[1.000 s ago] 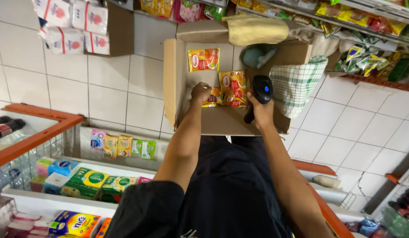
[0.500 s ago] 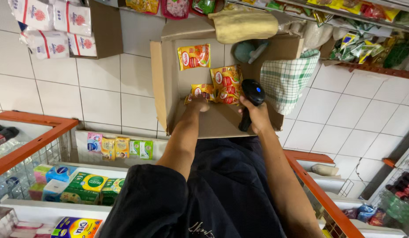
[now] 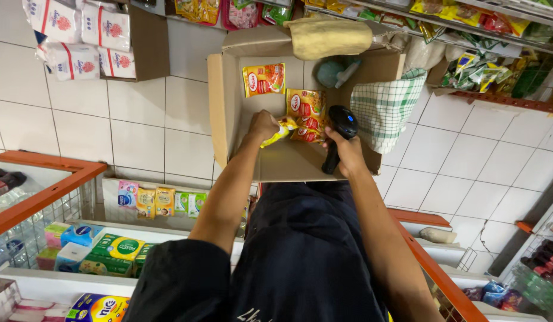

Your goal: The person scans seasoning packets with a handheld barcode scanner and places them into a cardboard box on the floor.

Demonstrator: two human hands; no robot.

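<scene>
- Inside the open cardboard box (image 3: 241, 119), which sits in front of the person over the white tiled floor (image 3: 139, 119), both hands are at work among snack packets.
- The left hand (image 3: 263, 125) has its grip closed on a small yellow packet (image 3: 277, 132), holding it low in the box, just beside a larger yellow and red packet (image 3: 305, 113).
- The right hand (image 3: 347, 152) is wrapped tight around the handle of a black barcode scanner (image 3: 341, 128), whose head points toward the held packet.
- Another yellow and red packet (image 3: 263, 79) lies farther back in the box, apart from both hands.
- A green checked cloth (image 3: 387, 110) hangs over the box's far wall, and a tan bundle (image 3: 327, 37) rests on its top flap.
- The step in hand looks like scanning: packet presented, scanner aimed.
- The next move likely calls for turning the packet so its code faces the scanner head; whether the code already shows I cannot tell, since the packet is small and partly hidden by fingers.
</scene>
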